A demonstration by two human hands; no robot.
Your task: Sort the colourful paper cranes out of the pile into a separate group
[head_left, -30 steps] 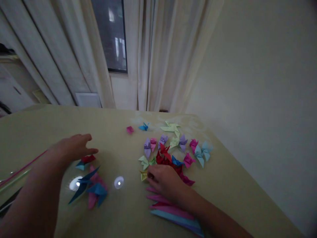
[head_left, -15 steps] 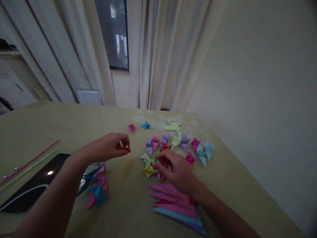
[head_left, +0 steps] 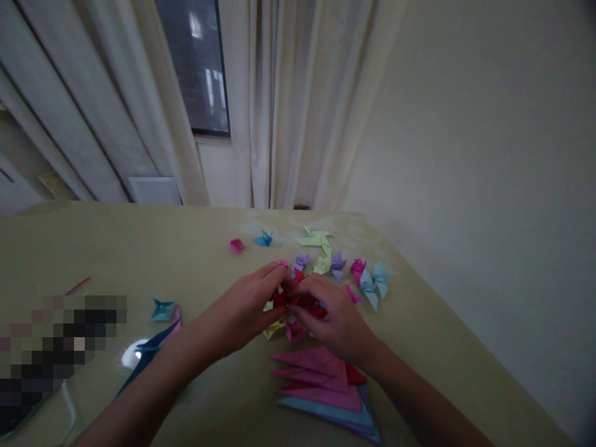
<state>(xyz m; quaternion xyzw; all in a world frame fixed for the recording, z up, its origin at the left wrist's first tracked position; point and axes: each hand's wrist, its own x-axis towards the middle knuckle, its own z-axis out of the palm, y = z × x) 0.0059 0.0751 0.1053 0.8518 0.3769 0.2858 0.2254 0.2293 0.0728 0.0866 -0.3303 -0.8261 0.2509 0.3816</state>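
Note:
Both hands meet over a cluster of small folded-paper pieces. My left hand pinches a red origami piece. Against the same red paper, the curled thumb and fingers of my right hand are closed, and they hide part of it. Just below the fingertips lie a yellow origami piece and a pink origami piece. Nearer to me, under my right wrist, is a fanned stack of folded pink, red and blue paper.
Beyond the hands lie a pale green paper bird, a blue paper crane and purple and light blue pieces. Left of my forearm are a teal piece and a blurred dark object. A wall borders the table's right.
My left hand has moved right with the red origami piece and now meets my right hand. The view has shifted slightly.

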